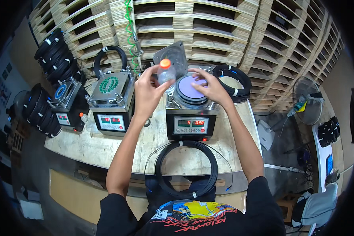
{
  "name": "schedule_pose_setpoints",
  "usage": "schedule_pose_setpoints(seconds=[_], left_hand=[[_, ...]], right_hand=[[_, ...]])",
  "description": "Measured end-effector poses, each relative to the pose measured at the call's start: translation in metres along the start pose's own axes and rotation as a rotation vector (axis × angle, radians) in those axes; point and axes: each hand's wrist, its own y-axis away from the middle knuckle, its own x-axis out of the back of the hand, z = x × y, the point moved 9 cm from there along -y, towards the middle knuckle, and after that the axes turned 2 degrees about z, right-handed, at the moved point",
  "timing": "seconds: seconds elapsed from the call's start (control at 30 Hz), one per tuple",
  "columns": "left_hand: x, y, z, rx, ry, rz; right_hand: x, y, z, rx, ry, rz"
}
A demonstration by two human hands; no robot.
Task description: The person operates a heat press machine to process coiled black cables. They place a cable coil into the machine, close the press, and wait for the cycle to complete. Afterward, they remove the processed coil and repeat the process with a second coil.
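In my left hand (150, 89) is a small clear plastic bottle (167, 75) with an orange cap, held upright at the left edge of a polishing machine (190, 125). Fingers and thumb wrap round its sides. A round purple pad (192, 87) in a black ring sits on top of that machine. Over the pad's right side hovers my right hand (211, 88), its fingers curved and apart, with nothing in them; whether a fingertip touches the pad I cannot tell. Behind the pad leans a square metal plate (180, 55), partly hidden by the bottle and my left hand.
Left of me stand two similar machines, one with a green ring fixture (109, 84), one with a blue ring (60, 92). Between them is another orange-capped bottle (83, 117). A black cable coil (213, 161) overhangs the table's front edge. More coils (240, 92) lie at the right, below wooden pallets (208, 33).
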Motion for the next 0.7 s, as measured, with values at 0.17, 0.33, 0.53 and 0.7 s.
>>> schedule_pose_setpoints(seconds=[0.17,0.33,0.53,0.7], left_hand=[[-0.075,-0.012,0.005,0.127,0.369,-0.217],[-0.066,-0.007,-0.022,0.098,0.404,-0.052],[-0.042,0.001,-0.076,0.187,0.087,0.27],[-0.069,-0.003,-0.098,0.139,0.047,0.277]], right_hand=[[0.016,-0.004,-0.023,0.066,0.014,0.102],[0.065,0.007,-0.008,0.184,0.261,0.232],[0.071,0.023,-0.003,0.142,0.887,0.1],[0.036,0.011,-0.03,0.329,1.269,-0.09]])
